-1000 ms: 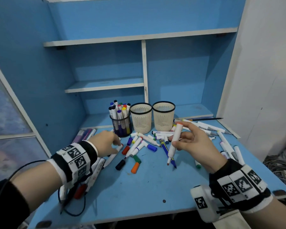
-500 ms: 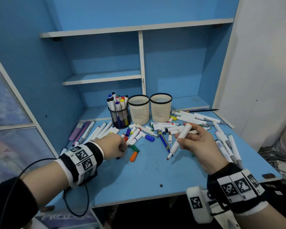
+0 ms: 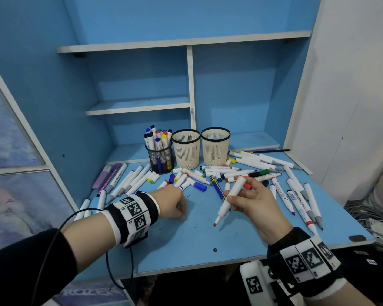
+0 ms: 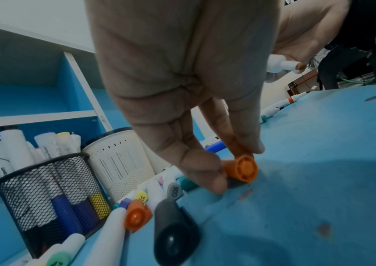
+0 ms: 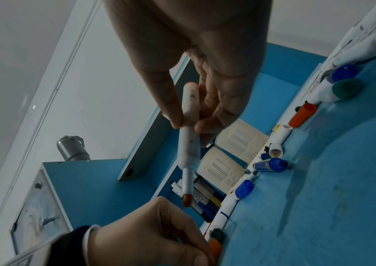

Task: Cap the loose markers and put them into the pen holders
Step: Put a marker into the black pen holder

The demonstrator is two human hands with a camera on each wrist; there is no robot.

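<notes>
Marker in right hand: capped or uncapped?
Uncapped. The marker in the right hand shows a bare orange tip; left hand pinches an orange cap.

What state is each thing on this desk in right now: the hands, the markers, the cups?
Left hand: pinching an orange cap on the desk.
Right hand: holding an uncapped orange marker, tip down.
Black mesh cup: upright, holds capped markers.
Two cream cups: upright, look empty.
Other markers: scattered loose.
</notes>
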